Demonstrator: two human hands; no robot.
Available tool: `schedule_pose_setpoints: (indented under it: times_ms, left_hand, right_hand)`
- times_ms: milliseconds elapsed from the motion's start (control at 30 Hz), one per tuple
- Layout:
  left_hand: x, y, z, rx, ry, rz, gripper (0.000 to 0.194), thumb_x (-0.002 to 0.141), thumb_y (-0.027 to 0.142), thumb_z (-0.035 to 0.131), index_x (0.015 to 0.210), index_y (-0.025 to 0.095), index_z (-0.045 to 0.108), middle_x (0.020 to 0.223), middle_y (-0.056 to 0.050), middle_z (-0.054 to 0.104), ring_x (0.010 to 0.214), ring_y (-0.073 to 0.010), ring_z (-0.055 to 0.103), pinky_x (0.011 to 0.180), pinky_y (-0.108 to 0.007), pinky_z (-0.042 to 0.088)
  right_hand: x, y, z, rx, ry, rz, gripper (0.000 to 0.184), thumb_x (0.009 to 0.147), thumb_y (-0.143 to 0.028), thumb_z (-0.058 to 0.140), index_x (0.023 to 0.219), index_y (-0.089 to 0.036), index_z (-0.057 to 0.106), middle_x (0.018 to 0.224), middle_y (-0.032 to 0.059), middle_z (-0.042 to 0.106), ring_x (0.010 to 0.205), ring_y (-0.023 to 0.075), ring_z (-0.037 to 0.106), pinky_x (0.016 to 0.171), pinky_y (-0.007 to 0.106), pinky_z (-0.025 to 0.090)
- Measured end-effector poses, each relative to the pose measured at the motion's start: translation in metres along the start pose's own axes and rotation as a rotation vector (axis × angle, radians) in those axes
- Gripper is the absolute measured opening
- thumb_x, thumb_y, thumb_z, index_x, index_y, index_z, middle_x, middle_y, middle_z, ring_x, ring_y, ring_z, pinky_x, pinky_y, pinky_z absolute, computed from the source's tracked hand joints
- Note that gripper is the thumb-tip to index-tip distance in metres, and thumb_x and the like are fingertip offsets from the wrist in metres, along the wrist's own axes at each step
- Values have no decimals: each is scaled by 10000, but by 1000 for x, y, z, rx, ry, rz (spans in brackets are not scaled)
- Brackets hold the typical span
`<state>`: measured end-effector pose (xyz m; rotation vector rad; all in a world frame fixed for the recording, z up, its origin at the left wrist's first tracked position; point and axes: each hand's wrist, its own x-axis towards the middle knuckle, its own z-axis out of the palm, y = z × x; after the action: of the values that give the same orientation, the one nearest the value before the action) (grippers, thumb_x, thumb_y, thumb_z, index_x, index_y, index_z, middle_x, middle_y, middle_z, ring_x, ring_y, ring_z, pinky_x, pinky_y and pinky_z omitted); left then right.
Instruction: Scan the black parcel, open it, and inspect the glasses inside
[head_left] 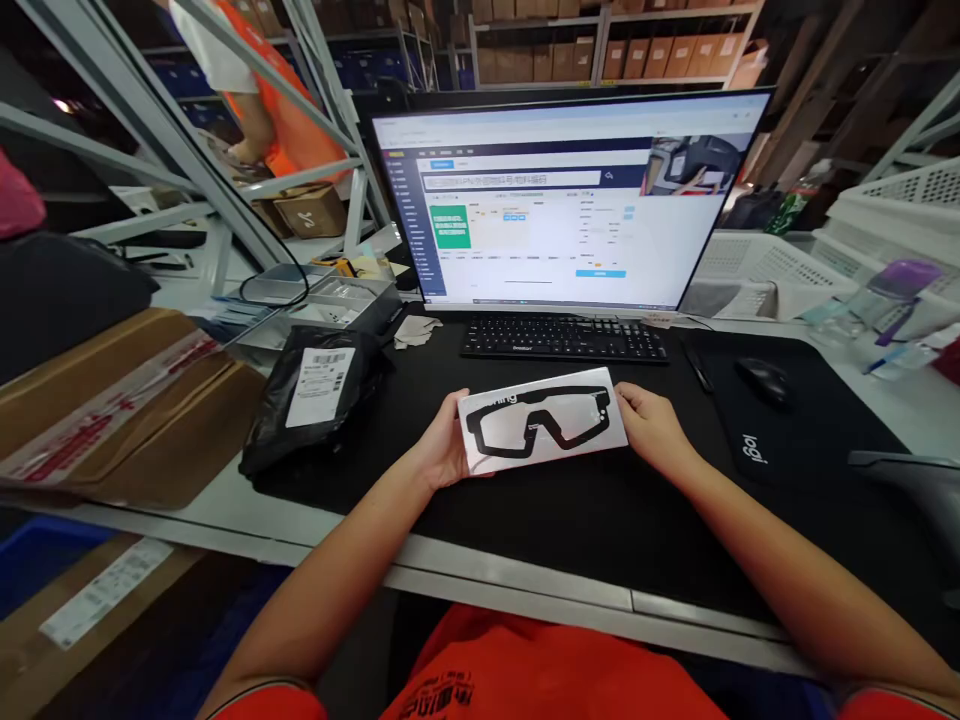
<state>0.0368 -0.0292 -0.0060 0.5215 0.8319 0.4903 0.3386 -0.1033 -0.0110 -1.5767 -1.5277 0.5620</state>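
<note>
A white glasses box (pixel 541 420), printed with a pair of black-framed glasses, is held up over the black desk mat (pixel 570 530). My left hand (pixel 446 448) grips its left end, with the fingers partly hidden behind and under it. At the other end, my right hand (pixel 649 420) is closed on the edge. The box tilts slightly, its right end higher. Left of my hands lies a black plastic mailer bag (pixel 319 400) with a white barcode label.
Behind the box stand a keyboard (pixel 562 338) and a lit monitor (pixel 555 210). A mouse (pixel 763 382) and a scanner-like grey device (pixel 911 485) lie to the right. A cardboard box (pixel 142 420) sits at left. White baskets (pixel 780 275) fill the back right. Another person (pixel 277 100) stands beyond the frame.
</note>
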Motion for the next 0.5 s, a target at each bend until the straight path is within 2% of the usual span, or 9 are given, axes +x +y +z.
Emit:
schedule_pose_setpoints:
  times_ms: [100,233,367,500]
  left_hand:
    - [0,-3,0,15,10,159,566,836,554,603,1229,149,644,1050,-125,755,935,-320,722,753,-443,622]
    - [-3,-5,-1,139,-21,297,706,712,543,686,1286,138,607,1189,-142,722,1079,-369,672,731,-403,591]
    - [-4,-3,-11,209,-5,429,785,652,518,744,1342,188,568,1219,-107,707,1085,-347,664,712,-340,563]
    - [-3,2,-21,290,-18,488,678,635,451,781,1254,233,611,1193,-66,705,1055,-298,662,731,-287,534]
  right_hand:
    - [2,0,-2,3,26,-9,446,934,-555,469,723,-183,594,685,16,582,661,159,503,611,260,341]
    - [17,17,-18,158,98,32,392,884,-548,598,805,-171,667,717,10,604,683,159,509,631,254,369]
    - [32,43,-38,297,193,73,407,815,-563,706,942,-177,690,904,38,686,858,202,592,749,281,465]
    - [34,52,-37,390,140,136,580,781,-700,692,1064,-195,669,968,72,712,910,253,654,782,357,538]
